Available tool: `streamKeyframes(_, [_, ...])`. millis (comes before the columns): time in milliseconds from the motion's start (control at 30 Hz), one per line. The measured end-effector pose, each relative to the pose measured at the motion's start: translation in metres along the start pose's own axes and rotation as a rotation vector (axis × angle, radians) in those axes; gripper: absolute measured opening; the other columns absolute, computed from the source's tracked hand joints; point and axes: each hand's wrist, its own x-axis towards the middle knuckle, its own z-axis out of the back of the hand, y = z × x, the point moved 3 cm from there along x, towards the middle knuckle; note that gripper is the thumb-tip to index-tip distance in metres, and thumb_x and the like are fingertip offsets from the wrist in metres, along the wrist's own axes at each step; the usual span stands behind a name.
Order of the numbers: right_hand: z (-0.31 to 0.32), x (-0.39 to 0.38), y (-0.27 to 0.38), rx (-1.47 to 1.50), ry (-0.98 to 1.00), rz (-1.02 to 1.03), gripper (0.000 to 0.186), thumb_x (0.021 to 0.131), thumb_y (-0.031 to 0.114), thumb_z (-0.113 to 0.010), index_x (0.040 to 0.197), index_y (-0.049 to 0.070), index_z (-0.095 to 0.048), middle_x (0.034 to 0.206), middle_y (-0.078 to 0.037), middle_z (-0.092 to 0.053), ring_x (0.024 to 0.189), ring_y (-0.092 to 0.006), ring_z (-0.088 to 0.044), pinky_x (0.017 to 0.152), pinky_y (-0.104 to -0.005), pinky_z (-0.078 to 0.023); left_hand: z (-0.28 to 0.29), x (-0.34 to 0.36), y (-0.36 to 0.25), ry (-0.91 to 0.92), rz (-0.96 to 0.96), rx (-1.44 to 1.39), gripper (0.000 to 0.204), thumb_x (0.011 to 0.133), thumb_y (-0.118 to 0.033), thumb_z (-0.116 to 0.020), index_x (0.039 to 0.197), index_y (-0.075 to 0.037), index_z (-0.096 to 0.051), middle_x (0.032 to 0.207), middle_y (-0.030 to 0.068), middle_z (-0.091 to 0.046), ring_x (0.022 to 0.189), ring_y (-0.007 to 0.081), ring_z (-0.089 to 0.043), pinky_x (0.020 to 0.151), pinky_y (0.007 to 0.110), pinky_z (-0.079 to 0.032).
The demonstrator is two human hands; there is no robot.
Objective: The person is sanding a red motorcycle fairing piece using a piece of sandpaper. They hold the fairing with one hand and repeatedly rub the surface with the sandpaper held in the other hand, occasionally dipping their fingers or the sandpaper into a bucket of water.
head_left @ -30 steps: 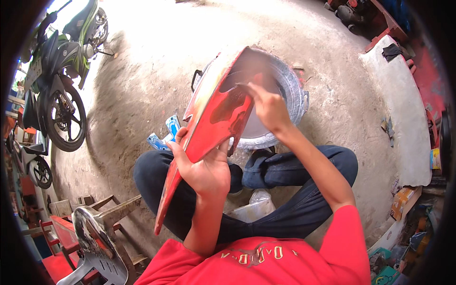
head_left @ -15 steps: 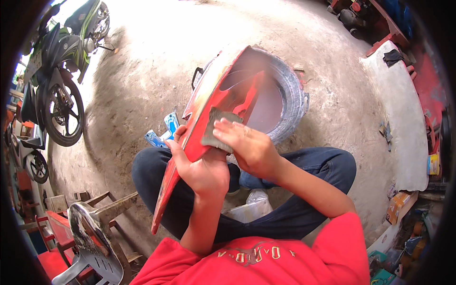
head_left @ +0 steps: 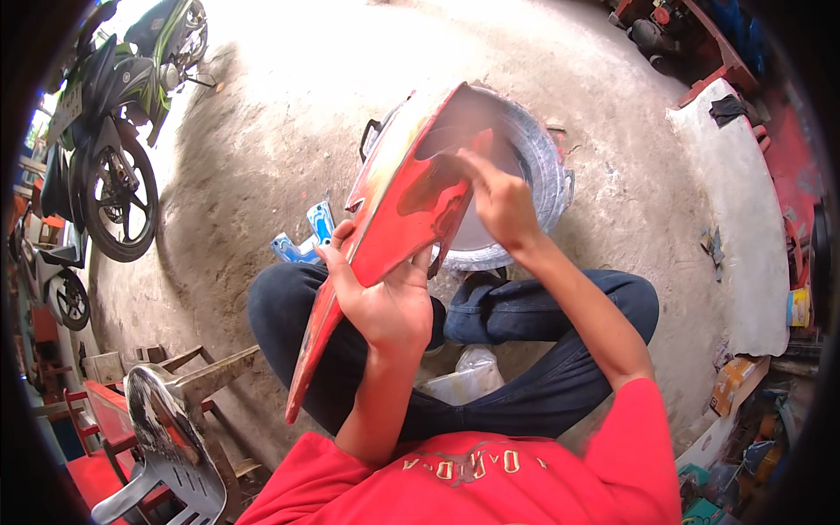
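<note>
A long, tapered red motorcycle body panel lies tilted across my left knee, its far end over a round tub. Its paint is worn, with dark wet-looking patches and a pale, bare-looking stretch along the far left edge. My left hand grips the panel's near part, thumb on one side and fingers partly hidden beneath. Over the panel's right edge, my right hand is closed, fingertips pointing at the panel's far part. What it holds, if anything, is hidden. Cloudy greyish water fills the tub.
A blue-and-white part lies on the concrete left of the tub. Motorcycles stand at the left, with a worn chair nearer me. Between my legs sits a white plastic-wrapped thing. A pale slab runs along the right.
My right hand has moved away from me and slightly right, off the panel's middle. The grey-brown pad under its fingers no longer shows. My left hand still grips the panel.
</note>
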Motion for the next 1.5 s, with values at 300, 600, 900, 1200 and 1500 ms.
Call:
streamKeyframes(300, [0.011, 0.02, 0.019, 0.039, 0.127, 0.028, 0.031, 0.092, 0.006, -0.061, 0.122, 0.006, -0.071, 0.116, -0.015, -0.075, 0.105, -0.0303, -0.074, 0.089, -0.0395, -0.062, -0.001, 0.001, 0.0, 0.024, -0.002, -0.012, 0.046, 0.11, -0.056, -0.039, 0.129, -0.015, -0.047, 0.14, 0.0142, -0.057, 0.131, 0.0343, -0.057, 0.108, 0.06, -0.049])
streamKeyframes(600, [0.008, 0.013, 0.034, 0.048, 0.108, 0.132, 0.033, 0.09, 0.004, -0.066, 0.123, 0.005, -0.071, 0.121, -0.02, -0.073, 0.115, -0.033, -0.071, 0.098, -0.0425, -0.059, 0.0, -0.002, 0.001, 0.016, -0.011, -0.002, 0.044, 0.111, -0.054, -0.039, 0.129, -0.015, -0.046, 0.141, 0.0149, -0.056, 0.133, 0.0351, -0.056, 0.108, 0.06, -0.049])
streamKeyframes(900, [0.004, 0.014, 0.021, 0.056, 0.188, -0.083, 0.037, 0.091, 0.008, -0.061, 0.127, 0.009, -0.07, 0.126, -0.015, -0.072, 0.116, -0.0329, -0.071, 0.098, -0.0403, -0.059, -0.002, 0.0, 0.0, 0.026, 0.007, -0.008, 0.042, 0.111, -0.054, -0.039, 0.128, -0.016, -0.047, 0.141, 0.0153, -0.056, 0.132, 0.0345, -0.056, 0.105, 0.059, -0.051])
streamKeyframes(1200, [0.008, 0.012, 0.03, 0.027, 0.106, 0.103, 0.039, 0.088, -0.002, -0.061, 0.126, 0.004, -0.069, 0.124, -0.018, -0.071, 0.116, -0.0352, -0.07, 0.101, -0.0431, -0.057, 0.0, 0.001, 0.0, 0.031, 0.014, -0.003, 0.043, 0.11, -0.055, -0.041, 0.129, -0.017, -0.047, 0.143, 0.0129, -0.056, 0.134, 0.034, -0.055, 0.109, 0.061, -0.047])
streamKeyframes(1500, [0.009, 0.003, 0.013, 0.018, 0.132, -0.031, 0.033, 0.092, 0.004, -0.058, 0.123, 0.002, -0.07, 0.124, -0.018, -0.072, 0.117, -0.033, -0.07, 0.101, -0.0418, -0.057, -0.004, 0.0, 0.001, 0.023, 0.018, 0.003, 0.043, 0.11, -0.055, -0.041, 0.128, -0.017, -0.047, 0.142, 0.0134, -0.056, 0.133, 0.0342, -0.055, 0.11, 0.061, -0.046])
